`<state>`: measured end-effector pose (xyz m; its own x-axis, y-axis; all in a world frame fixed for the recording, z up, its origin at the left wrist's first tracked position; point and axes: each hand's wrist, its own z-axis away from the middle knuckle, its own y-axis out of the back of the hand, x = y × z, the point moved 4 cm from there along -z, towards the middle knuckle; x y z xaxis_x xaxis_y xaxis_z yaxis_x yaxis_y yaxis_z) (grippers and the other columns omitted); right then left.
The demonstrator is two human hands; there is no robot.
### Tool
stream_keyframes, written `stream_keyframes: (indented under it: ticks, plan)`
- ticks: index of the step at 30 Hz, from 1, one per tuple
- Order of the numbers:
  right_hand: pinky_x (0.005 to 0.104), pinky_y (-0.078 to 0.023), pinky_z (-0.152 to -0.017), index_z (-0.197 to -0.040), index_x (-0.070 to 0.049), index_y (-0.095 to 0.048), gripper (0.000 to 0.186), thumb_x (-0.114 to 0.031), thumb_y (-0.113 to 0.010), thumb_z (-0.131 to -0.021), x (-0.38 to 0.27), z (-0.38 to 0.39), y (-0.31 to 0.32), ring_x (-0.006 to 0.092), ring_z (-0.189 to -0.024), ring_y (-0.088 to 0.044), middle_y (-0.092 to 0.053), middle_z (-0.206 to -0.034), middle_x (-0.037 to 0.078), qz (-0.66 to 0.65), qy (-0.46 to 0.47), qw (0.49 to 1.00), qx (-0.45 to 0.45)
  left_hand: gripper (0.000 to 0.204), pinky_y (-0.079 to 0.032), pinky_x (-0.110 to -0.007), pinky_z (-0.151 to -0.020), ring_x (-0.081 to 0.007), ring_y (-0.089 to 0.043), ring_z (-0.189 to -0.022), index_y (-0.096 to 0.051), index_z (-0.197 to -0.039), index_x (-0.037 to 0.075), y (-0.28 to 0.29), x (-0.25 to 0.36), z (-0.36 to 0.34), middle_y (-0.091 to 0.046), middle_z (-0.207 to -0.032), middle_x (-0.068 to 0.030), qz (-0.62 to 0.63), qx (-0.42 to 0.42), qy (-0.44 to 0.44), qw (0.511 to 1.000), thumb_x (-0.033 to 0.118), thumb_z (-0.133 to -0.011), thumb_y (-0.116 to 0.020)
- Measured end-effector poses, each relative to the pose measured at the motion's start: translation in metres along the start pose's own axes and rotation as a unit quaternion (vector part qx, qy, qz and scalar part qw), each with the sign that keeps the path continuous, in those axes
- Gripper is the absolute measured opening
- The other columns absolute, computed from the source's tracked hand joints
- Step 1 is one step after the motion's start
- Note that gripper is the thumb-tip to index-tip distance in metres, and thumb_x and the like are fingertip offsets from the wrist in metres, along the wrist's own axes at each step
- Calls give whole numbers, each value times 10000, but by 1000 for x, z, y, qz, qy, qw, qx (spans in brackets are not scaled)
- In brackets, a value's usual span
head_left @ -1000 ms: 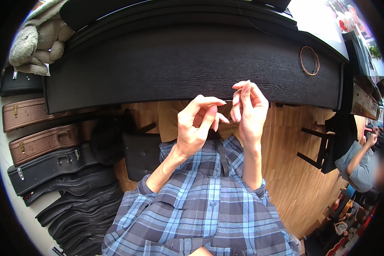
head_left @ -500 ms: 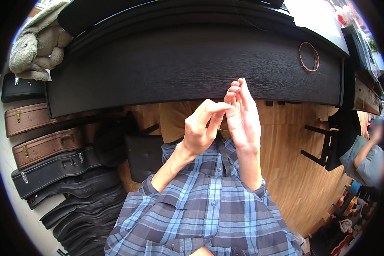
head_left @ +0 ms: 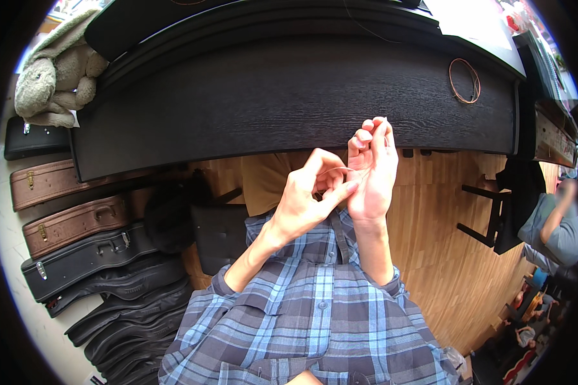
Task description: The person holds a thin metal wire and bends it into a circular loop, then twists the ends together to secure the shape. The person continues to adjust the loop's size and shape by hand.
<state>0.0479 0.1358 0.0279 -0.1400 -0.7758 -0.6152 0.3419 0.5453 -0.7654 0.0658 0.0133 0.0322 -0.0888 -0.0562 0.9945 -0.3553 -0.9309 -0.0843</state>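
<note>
A thin coiled string (head_left: 335, 169), like a guitar string, shows as a fine curve between my hands, above the front edge of a black wood-grained top. My left hand (head_left: 308, 200) is bent around the string, thumb and forefinger reaching toward my right palm. My right hand (head_left: 371, 176) is held upright, palm turned to the left, with thumb and fingertips brought together at the top. Most of the string is hidden by the fingers. Toward the right on the black top (head_left: 237, 102) lies a coiled copper-coloured string (head_left: 453, 80).
A grey plush rabbit (head_left: 37, 86) sits at the far left. Below it stand brown cases (head_left: 70, 183), a black instrument case (head_left: 83, 256) and several soft black bags (head_left: 135, 321). A black stool (head_left: 219, 237) is beneath my left forearm. On the right are a dark stand (head_left: 488, 215) and a person (head_left: 552, 224).
My left thumb has moved down and apart from the forefinger, and the left fingers have opened somewhat. My right hand has shifted slightly right. The view has tilted a little.
</note>
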Motion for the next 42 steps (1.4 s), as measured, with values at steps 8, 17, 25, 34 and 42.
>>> stream_keyframes:
  ticks: [8,17,25,34,42]
  plan:
    - [233,-524,-816,-1145,-40,-575,187,-212,-556,-1073,1,2,2,78,-886,-583,-592,-1041,34,51,34,998,21,70,-542,-305,-641,-244,-710,-722,-614,-1035,-11,0,12,3,-685,-838,-169,-226,37,-94,969,25,-975,-622]
    - [232,-520,-923,-1184,-51,-571,214,-230,-568,-1066,9,5,15,77,-981,-599,-601,-1095,24,8,-21,999,47,50,-507,-409,-525,-353,-658,-605,-539,-1030,30,1,13,2,-649,-733,-173,-324,-9,-82,943,69,-1003,-555]
    - [249,-536,-942,-1180,-55,-585,214,-230,-583,-1056,-8,8,10,97,-1015,-629,-622,-1114,40,76,-39,996,-2,57,-479,-399,-526,-343,-641,-581,-547,-1013,29,10,10,0,-612,-681,-170,-270,-7,-61,961,84,-1019,-556]
    - [259,-553,-726,-1146,-2,-616,321,-302,-531,-1069,-29,-5,8,137,-793,-701,-703,-1014,115,336,74,931,-123,43,-332,-240,-485,-38,-409,-533,-538,-996,20,18,0,0,-492,-635,25,-5,-4,29,1000,42,-1031,-551]
    - [259,-553,-779,-1165,-20,-605,194,-126,-653,-1011,-8,-6,10,127,-853,-684,-680,-1098,112,282,-48,938,-197,72,-295,-216,-445,-19,-346,-492,-516,-1017,39,17,1,2,-426,-617,53,211,-56,96,971,86,-1068,-497]
